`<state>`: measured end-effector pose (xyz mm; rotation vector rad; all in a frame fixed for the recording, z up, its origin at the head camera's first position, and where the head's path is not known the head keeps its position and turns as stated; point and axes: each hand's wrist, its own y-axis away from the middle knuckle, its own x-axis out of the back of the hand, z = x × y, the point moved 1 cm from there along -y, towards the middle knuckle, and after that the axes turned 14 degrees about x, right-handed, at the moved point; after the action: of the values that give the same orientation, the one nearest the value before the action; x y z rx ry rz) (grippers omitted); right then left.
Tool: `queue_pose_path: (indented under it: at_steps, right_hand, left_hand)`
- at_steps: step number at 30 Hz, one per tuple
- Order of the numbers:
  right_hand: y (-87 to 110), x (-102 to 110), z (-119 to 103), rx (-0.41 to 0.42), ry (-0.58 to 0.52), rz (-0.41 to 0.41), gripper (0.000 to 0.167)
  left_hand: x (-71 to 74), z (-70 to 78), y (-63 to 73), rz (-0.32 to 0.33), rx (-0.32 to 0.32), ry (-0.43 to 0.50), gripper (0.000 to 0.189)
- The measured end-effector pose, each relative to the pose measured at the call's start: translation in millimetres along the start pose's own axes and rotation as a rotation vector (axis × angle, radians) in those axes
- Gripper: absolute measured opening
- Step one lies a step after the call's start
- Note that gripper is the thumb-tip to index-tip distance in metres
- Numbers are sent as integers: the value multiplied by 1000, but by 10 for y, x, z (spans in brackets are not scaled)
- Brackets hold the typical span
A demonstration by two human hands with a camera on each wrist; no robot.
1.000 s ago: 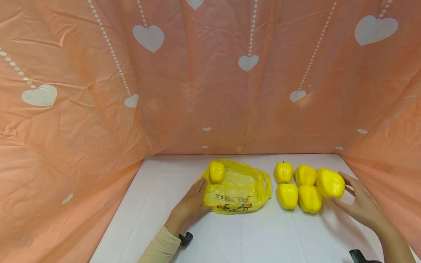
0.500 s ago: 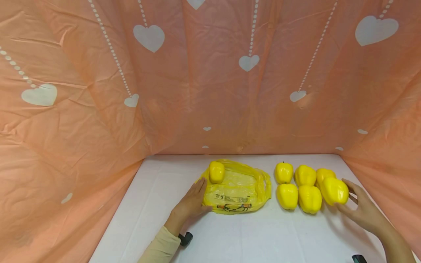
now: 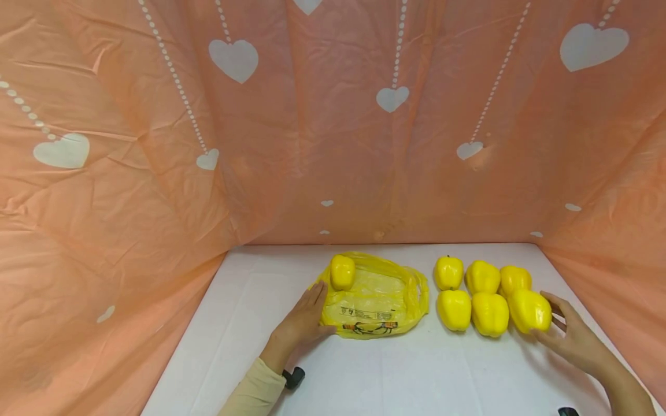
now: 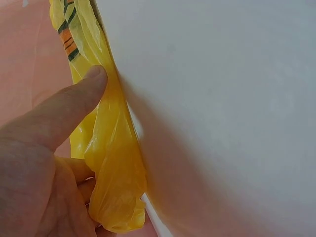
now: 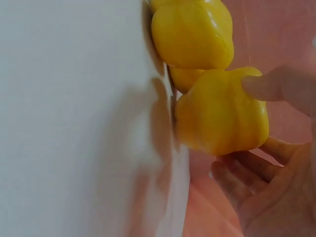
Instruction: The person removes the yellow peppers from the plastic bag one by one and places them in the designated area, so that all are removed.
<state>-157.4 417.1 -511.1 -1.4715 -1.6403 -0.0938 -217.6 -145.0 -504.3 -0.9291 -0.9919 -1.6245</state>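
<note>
My right hand holds a glossy yellow bell pepper between thumb and fingers, at the near right corner of a group of like peppers. In the right wrist view the thumb lies on top of this pepper and the fingers reach beneath it. A flat yellow plastic bag with a printed picture lies left of the group. My left hand holds the bag's left end; its thumb presses the film in the left wrist view. One bell pepper lies at the bag's far left; whether inside cannot be told.
Several yellow bell peppers stand close together in two rows, among them a far right one and a near middle one. The white table is bounded behind and at the sides by a peach curtain with hearts.
My right hand has brought its pepper down and toward the near side, from over the far right pepper to the near row's right end. The left hand and bag stay put.
</note>
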Motion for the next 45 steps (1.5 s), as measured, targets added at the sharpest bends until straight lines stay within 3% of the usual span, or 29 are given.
queue_pose_path:
  at_steps: [11, 26, 35, 45]
  right_hand:
    - [69, 1, -2, -71, -16, -61, 86]
    - [74, -34, 47, -94, -41, -120, 85]
    - [50, -9, 46, -171, -57, -175, 90]
    - [-40, 18, -28, -106, 23, -140, 83]
  left_hand:
    - [-3, -7, -5, -4, 4, -12, 104]
    - [-18, -14, -18, -6, 4, -10, 105]
    - [-25, -27, -20, -5, -4, -24, 104]
    - [-21, -17, -29, -5, 1, -20, 105]
